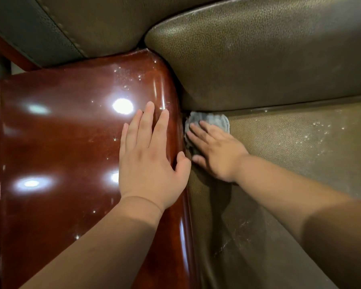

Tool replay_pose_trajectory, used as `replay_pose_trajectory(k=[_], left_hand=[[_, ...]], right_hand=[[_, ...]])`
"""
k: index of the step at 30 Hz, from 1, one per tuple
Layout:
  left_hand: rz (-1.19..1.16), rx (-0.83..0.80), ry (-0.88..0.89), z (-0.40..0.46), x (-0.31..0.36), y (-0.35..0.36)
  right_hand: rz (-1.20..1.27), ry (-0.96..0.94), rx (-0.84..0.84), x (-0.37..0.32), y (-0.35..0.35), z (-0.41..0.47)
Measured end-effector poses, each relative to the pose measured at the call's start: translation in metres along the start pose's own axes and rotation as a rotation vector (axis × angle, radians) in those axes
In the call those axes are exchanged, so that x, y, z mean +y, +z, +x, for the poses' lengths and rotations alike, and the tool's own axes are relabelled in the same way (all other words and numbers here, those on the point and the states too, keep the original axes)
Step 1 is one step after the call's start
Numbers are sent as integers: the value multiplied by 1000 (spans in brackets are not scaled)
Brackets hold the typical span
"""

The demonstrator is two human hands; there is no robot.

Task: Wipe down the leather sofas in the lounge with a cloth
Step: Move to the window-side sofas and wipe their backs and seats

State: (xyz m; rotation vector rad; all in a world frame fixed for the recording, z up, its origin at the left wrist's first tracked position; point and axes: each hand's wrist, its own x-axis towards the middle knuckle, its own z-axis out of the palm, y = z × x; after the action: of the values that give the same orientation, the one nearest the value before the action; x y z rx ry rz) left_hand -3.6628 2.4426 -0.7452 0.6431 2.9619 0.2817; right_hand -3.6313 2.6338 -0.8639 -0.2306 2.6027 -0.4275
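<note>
Leather seat [290, 163] dusty, glossy wooden armrest [61, 142], fingers [148, 122] flat, cloth [215, 120] pressed.

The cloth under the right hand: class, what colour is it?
Grey. The cloth shows best in the head view, pressed by the right hand into the seat corner.

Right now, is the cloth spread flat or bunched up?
Bunched up: the grey cloth shows folds under the right hand, pressed into the seat corner.
</note>
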Motion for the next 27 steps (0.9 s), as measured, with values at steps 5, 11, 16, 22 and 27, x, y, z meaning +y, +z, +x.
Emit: replay_pose_trajectory(k=[5,11,16,22,27], left_hand=[[9,-13,0,1,1,-2],[8,-14,-9,2,2,-3],[12,-26,-7,1,3,-3],[10,-27,-10,2,1,-1],[6,-15,-14,2,1,-1]], right_hand=[[79,156,132,-12,0,9],[54,-133,60,-1,0,-20],[21,162,88,-1,-7,17],[-39,166,94,45,8,-44],[2,610,110,89,-3,-66]])
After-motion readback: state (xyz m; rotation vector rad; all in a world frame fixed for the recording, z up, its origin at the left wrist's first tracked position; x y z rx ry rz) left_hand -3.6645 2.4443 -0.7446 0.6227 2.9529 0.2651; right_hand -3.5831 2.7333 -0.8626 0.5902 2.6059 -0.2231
